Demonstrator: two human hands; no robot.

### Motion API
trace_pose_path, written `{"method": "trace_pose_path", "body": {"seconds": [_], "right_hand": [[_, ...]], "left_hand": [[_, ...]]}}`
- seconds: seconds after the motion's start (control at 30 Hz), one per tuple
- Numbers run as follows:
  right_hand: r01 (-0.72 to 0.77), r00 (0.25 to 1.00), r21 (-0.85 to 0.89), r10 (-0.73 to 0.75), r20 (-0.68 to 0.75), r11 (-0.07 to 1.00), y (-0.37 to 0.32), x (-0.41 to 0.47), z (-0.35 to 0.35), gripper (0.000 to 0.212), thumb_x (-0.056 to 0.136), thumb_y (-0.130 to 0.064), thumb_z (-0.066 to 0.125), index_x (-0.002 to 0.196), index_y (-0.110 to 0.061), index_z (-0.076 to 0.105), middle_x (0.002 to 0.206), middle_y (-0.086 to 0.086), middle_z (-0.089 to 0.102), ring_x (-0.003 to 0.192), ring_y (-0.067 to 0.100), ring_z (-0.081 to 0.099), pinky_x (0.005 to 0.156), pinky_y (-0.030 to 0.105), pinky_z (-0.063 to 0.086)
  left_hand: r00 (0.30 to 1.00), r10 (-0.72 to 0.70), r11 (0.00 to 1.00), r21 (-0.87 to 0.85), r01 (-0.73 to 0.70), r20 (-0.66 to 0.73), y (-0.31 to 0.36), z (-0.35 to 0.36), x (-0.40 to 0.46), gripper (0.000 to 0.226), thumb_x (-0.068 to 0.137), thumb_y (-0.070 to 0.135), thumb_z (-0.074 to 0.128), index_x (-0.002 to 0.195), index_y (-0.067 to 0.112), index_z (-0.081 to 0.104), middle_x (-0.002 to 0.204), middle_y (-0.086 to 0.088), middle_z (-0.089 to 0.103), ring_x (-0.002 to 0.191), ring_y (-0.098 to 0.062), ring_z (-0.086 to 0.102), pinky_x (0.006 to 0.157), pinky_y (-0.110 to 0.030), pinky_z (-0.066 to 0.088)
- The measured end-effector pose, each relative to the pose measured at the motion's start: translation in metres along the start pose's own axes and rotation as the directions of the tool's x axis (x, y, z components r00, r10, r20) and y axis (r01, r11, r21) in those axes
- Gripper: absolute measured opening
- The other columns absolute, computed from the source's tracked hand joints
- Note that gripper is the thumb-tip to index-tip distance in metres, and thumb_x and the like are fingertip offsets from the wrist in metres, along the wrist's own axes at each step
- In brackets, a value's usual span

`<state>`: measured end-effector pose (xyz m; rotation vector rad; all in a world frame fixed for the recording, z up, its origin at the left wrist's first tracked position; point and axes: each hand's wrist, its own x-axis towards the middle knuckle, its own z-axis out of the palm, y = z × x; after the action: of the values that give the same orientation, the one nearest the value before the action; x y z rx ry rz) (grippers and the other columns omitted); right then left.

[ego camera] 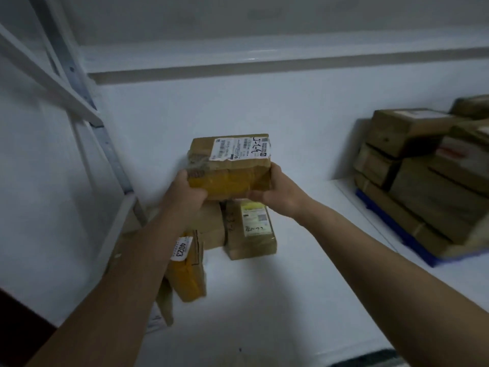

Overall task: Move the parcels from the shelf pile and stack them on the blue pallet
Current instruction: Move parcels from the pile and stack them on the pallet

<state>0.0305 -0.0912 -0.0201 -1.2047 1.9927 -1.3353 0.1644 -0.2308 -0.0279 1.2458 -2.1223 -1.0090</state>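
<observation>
Now we hold one parcel [229, 165] between both hands, lifted clear of the rest and a little above frame centre. Our left hand [185, 194] grips its left end, thumb curled over the near yellow-taped face; the other fingers go round the far side, where we cannot see them. Our right hand [275, 192] clamps the right end, thumb along the lower edge and fingers wrapped behind (only the knuckles show). The parcel's white label [239, 148] faces up, with handwriting at its right end.

Below the held parcel, toward 6 o'clock, the remaining pile [227, 229] sits on the white floor: one box with a pale label, a plain one beside it, and at 7 o'clock a yellow-taped box [189, 271] marked 4023, partly behind our left forearm. At 3 o'clock the blue pallet [397, 229] carries a stack [423, 165] of brown boxes, blurred. A white shelf frame [87, 123] slants at 10 o'clock.
</observation>
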Motion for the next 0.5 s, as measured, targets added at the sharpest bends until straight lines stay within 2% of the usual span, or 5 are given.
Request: {"method": "trace_pose_path", "body": {"seconds": [0.07, 0.17, 0.27, 0.37, 0.5], "right_hand": [[-0.036, 0.998, -0.020, 0.034, -0.058, 0.999, 0.005, -0.018, -0.022, 0.088, 0.075, -0.030, 0.078, 0.143, -0.018, 0.024, 0.126, -0.009, 0.047, 0.113, 0.010, 0.048, 0.085, 0.019, 0.045], [-0.081, 0.987, -0.027, 0.077, -0.141, 0.996, 0.013, -0.046, -0.057, 0.083, 0.078, -0.025, 0.076, 0.142, -0.017, 0.024, 0.129, -0.004, 0.046, 0.117, 0.015, 0.049, 0.091, 0.028, 0.047], [-0.096, 0.973, -0.011, 0.091, -0.214, 0.995, 0.020, -0.073, -0.093, 0.080, 0.077, -0.023, 0.076, 0.140, -0.017, 0.027, 0.124, -0.006, 0.049, 0.114, 0.014, 0.051, 0.089, 0.026, 0.046], [-0.092, 0.958, -0.024, 0.082, -0.275, 0.996, 0.025, -0.102, -0.133, 0.078, 0.077, -0.023, 0.076, 0.139, -0.019, 0.029, 0.114, -0.012, 0.050, 0.109, 0.010, 0.052, 0.077, 0.015, 0.043], [-0.105, 0.934, -0.084, 0.069, -0.352, 0.991, 0.034, -0.144, -0.194, 0.081, 0.079, -0.026, 0.075, 0.143, -0.018, 0.026, 0.125, -0.006, 0.050, 0.110, 0.011, 0.051, 0.083, 0.020, 0.042]], "left_hand": [[0.996, 0.047, 0.998, -0.055, -0.044, 0.069, 0.016, 0.015, -0.012, 0.039, 0.081, 0.009, 0.057, 0.116, 0.026, 0.050, 0.099, 0.000, 0.061, 0.090, -0.020, 0.059, 0.080, -0.036, 0.049], [0.978, 0.132, 0.977, -0.190, -0.100, 0.160, 0.045, 0.039, -0.033, 0.045, 0.084, 0.005, 0.056, 0.119, 0.032, 0.046, 0.101, 0.008, 0.060, 0.087, -0.008, 0.056, 0.065, -0.023, 0.042], [0.957, 0.186, 0.962, -0.241, -0.131, 0.223, 0.075, 0.063, -0.056, 0.047, 0.087, 0.008, 0.056, 0.124, 0.034, 0.043, 0.104, 0.006, 0.061, 0.093, -0.015, 0.060, 0.072, -0.030, 0.049], [0.951, 0.203, 0.959, -0.246, -0.144, 0.232, 0.108, 0.091, -0.079, 0.044, 0.087, 0.009, 0.056, 0.126, 0.028, 0.045, 0.108, -0.001, 0.062, 0.098, -0.022, 0.059, 0.084, -0.039, 0.050], [0.939, 0.277, 0.942, -0.253, -0.223, 0.202, 0.158, 0.130, -0.117, 0.050, 0.086, 0.012, 0.057, 0.132, 0.026, 0.043, 0.111, 0.001, 0.060, 0.102, -0.021, 0.056, 0.078, -0.033, 0.045]]}}
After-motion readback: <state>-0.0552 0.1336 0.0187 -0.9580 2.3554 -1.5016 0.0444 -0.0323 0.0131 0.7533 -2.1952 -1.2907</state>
